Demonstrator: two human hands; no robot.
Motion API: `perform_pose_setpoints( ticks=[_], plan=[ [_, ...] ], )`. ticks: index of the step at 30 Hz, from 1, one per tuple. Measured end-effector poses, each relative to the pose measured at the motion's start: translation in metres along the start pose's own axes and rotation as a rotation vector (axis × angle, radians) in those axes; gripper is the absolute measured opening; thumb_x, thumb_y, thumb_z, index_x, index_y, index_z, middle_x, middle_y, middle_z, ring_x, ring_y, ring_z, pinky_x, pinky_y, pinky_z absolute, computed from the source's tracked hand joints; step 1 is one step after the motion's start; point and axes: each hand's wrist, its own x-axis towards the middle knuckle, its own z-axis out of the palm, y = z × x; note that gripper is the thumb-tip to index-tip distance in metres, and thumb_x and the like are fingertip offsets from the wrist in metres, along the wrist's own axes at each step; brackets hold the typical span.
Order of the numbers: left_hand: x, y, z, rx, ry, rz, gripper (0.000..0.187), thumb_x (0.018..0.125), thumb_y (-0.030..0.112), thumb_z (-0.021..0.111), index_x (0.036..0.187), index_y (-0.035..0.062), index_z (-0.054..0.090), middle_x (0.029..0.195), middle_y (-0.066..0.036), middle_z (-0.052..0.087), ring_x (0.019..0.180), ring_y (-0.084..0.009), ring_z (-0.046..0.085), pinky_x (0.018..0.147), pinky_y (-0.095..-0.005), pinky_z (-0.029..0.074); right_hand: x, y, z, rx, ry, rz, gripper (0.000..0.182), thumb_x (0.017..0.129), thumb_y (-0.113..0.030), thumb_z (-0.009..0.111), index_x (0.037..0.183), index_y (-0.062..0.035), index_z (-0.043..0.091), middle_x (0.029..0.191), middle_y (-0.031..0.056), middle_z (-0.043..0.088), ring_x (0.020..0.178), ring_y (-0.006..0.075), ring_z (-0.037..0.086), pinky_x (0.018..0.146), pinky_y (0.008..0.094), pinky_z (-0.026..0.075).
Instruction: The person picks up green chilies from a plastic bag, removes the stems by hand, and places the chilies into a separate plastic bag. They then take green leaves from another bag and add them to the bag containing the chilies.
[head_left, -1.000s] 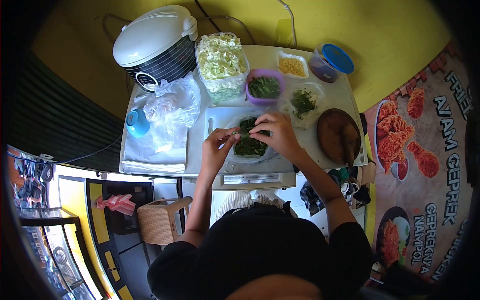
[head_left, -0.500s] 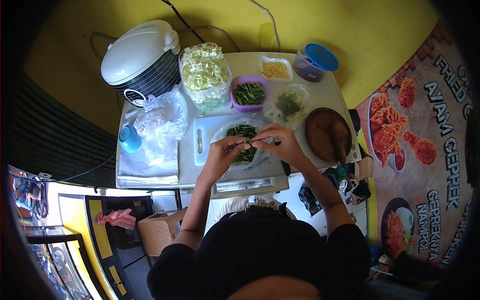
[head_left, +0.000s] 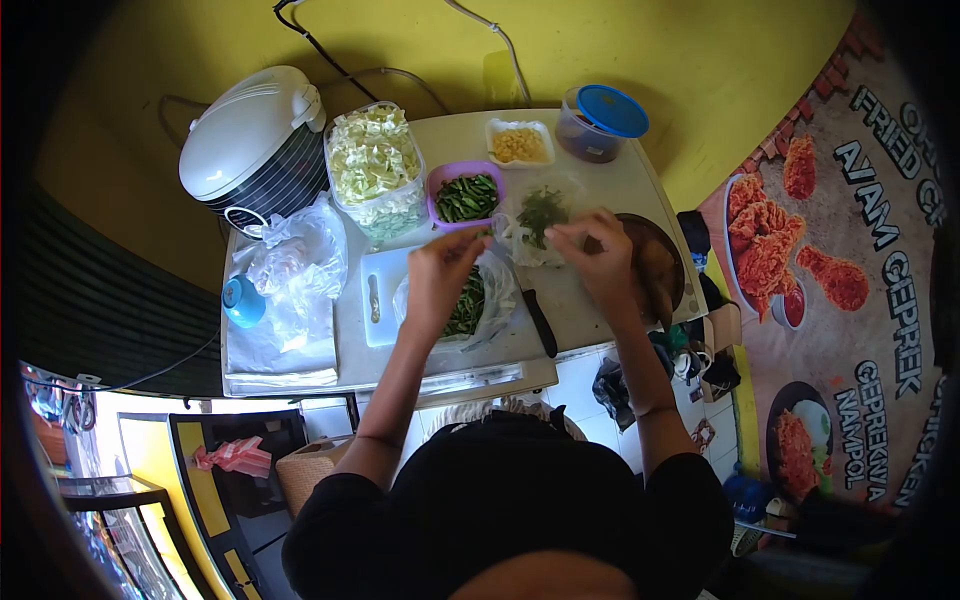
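My left hand (head_left: 440,283) is closed in a pinch just below the purple container (head_left: 434,208) of cut green beans (head_left: 466,198). A small green bit shows at its fingertips, apparently a piece of green bean. Below this hand, an opened clear plastic bag (head_left: 498,308) with more green beans (head_left: 466,304) lies on a white cutting board (head_left: 378,262). My right hand (head_left: 602,262) is beside another clear bag (head_left: 568,190) with green trimmings (head_left: 541,212). Its thumb and forefinger are brought together; whatever they hold is too small to make out.
A black-handled knife (head_left: 540,322) lies right of the board. Behind are a tub of chopped cabbage (head_left: 374,160), a white dish of yellow pieces (head_left: 519,145) and a blue-lidded tub (head_left: 612,112). A stone mortar (head_left: 655,262) stands right, a rice cooker (head_left: 250,140) left.
My hands, together over the bean bag before, have moved apart: the left up toward the purple container, the right over to the bag of trimmings. The knife is now uncovered.
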Motion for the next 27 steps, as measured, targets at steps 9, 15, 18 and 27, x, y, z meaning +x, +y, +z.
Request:
perform_pose_setpoints(
  ticks=[9,15,18,27],
  plan=[
    [0.052,-0.015,0.001,0.212,0.028,0.189,0.023,0.081,0.006,0.068,0.104,0.0013,0.068,0.097,-0.018,0.068,0.076,-0.0198,0.069,0.069,-0.0282,0.053,0.022,0.033,0.002,-0.101,-0.146,-0.094,0.03,0.074,-0.016,0.076,0.103,-0.0062,0.07,0.09,0.0104,0.065,0.084,0.0217,0.059,0.077,0.0303,0.046],
    [0.024,-0.003,0.011,-0.259,-0.202,0.071,0.022,0.08,0.0,0.068,0.101,-0.0047,0.067,0.088,-0.011,0.071,0.078,-0.0121,0.067,0.071,-0.0252,0.054,0.014,0.017,0.028,0.365,-0.345,0.197,0.028,0.078,-0.019,0.075,0.101,-0.0038,0.07,0.09,0.0072,0.064,0.083,0.0132,0.057,0.075,0.0258,0.046],
    [0.022,0.004,0.002,-0.262,-0.301,0.039,0.021,0.081,-0.001,0.067,0.102,-0.004,0.068,0.088,-0.01,0.071,0.08,-0.0118,0.067,0.073,-0.0246,0.054,0.017,0.012,0.028,0.415,-0.414,0.238,0.022,0.079,-0.016,0.074,0.097,-0.0031,0.071,0.089,0.0065,0.064,0.08,0.0122,0.058,0.074,0.0248,0.046],
    [0.033,-0.008,-0.013,-0.5,-0.624,-0.089,0.02,0.088,0.001,0.06,0.107,-0.0029,0.066,0.09,-0.007,0.068,0.084,-0.0129,0.065,0.078,-0.0247,0.053,0.024,0.01,0.016,0.463,-0.516,0.124,0.014,0.077,-0.008,0.075,0.09,-0.0029,0.071,0.086,0.0045,0.064,0.08,0.0135,0.059,0.071,0.0258,0.046]
  ],
)
